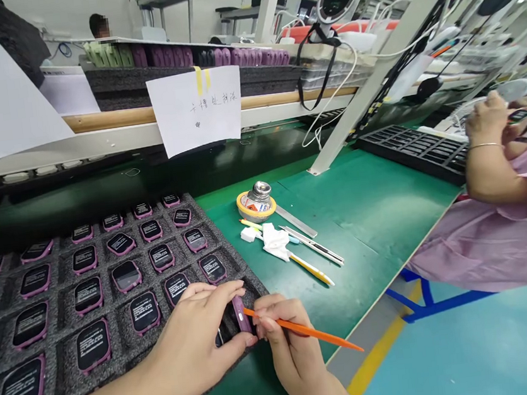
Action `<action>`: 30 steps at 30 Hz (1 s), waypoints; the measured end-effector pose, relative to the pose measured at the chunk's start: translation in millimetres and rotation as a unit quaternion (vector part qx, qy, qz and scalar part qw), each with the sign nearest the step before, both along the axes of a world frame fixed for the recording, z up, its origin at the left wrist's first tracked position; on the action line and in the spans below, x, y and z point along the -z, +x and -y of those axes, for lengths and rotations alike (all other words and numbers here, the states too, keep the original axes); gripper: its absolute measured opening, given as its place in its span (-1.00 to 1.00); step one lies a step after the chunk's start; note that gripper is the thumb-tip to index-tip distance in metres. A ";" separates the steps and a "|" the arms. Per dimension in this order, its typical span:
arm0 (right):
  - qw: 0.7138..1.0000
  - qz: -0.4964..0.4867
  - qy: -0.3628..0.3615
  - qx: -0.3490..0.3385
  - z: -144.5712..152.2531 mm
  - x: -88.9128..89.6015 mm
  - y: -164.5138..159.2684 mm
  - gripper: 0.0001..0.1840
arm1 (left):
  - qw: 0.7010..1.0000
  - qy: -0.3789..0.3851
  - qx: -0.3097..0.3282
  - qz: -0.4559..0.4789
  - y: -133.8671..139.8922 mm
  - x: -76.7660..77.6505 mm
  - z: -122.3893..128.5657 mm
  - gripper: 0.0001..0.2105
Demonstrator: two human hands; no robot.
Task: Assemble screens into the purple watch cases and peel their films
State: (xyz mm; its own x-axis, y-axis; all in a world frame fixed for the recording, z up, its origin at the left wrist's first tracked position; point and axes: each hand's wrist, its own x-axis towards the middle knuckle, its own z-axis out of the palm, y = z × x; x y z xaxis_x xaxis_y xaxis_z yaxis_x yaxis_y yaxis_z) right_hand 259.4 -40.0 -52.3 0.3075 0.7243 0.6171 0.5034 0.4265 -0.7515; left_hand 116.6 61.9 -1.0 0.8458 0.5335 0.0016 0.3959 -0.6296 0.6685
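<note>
Between the thumb and fingers of my left hand (202,331) a purple smartwatch (240,314) is held on edge, its side turned toward my right hand. My right hand (291,337) pinches a thin orange plastic stick (324,335), whose tip meets the side of the watch. Both hands are over the near right corner of a black foam tray (130,323). Rows of purple-framed watches with lit text screens, such as one watch (93,345), lie in its pockets. My left hand covers part of the nearest pockets.
On the green bench (339,195) are a metal-topped bottle in a tape roll (256,206), a steel ruler (297,221), white tissue (275,242) and pens (312,269). A shelf with a paper note (199,110) runs behind. At right, a co-worker's arm (498,164) is near a black rack (413,152).
</note>
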 end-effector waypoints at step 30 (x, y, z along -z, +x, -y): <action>0.999 0.018 0.021 0.026 0.4 0.7 -8.2 -0.84 | 1.000 0.007 -0.010 0.011 1.6 -2.9 3.9 -0.52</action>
